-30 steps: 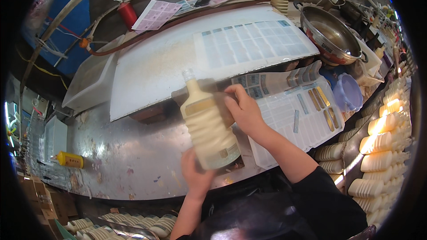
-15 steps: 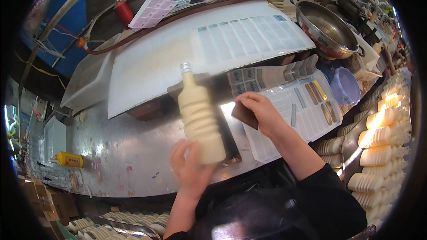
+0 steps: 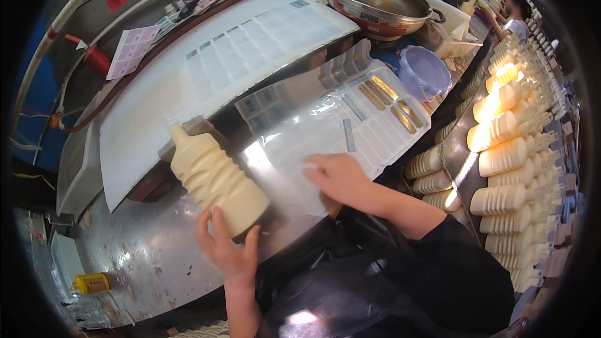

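Note:
A cream plastic bottle [image 3: 216, 175] with ridged sides lies tilted away from me, its neck end over a dark support at the white board's edge. My left hand [image 3: 228, 244] is at its base, fingers on the side and thumb along the bottom, gripping loosely. To the right, my right hand [image 3: 341, 178] is over the near edge of a label sheet [image 3: 369, 125]. A flat brown piece [image 3: 330, 204], like a scraper, shows below the palm, mostly hidden. Silver and gold label strips lie on the sheet's far part.
A white board [image 3: 150, 112] with label sheets spans the far side. Beyond are a wide metal pan [image 3: 375, 3] and a lilac bucket [image 3: 424, 72]. Stacked cream bottles [image 3: 498, 200] line the right, with another person [image 3: 516, 19] behind. A yellow bottle [image 3: 91, 283] lies at left.
My view has swung right. The bottle now leans left, settled against the dark support. My right hand has drawn lower, the brown piece turning under the palm.

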`<state>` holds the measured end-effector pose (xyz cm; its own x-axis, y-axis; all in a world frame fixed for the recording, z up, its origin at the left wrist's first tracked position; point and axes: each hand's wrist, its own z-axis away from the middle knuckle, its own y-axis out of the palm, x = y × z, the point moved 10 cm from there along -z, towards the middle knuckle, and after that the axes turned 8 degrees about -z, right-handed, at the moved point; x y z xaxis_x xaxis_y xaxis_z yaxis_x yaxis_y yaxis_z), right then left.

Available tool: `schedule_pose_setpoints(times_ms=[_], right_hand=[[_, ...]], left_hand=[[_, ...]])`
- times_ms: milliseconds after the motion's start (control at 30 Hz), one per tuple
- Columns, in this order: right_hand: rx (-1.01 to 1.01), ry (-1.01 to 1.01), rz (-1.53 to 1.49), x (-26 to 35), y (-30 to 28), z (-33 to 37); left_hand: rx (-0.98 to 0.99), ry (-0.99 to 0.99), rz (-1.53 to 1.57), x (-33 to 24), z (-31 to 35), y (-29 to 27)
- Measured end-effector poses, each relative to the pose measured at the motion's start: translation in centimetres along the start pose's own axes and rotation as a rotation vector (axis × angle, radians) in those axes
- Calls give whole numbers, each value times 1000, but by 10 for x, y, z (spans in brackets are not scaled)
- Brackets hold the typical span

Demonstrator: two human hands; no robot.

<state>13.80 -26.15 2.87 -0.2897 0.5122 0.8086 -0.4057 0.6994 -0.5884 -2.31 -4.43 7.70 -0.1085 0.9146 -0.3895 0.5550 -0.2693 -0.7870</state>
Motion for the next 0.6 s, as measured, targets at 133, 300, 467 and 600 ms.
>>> schedule_pose_setpoints(times_ms=[133, 300, 467, 600], right_hand=[[-305, -11, 325, -49, -52, 28], [-99, 142, 643, -68, -40, 37], [118, 64, 627, -50, -9, 60], [45, -172, 548, -22, -18, 66]], left_hand=[[-105, 104, -1, -27, 0, -18], [13, 341, 225, -80, -9, -7], [184, 411, 447, -116, -18, 48], [246, 269, 494, -114, -21, 73]])
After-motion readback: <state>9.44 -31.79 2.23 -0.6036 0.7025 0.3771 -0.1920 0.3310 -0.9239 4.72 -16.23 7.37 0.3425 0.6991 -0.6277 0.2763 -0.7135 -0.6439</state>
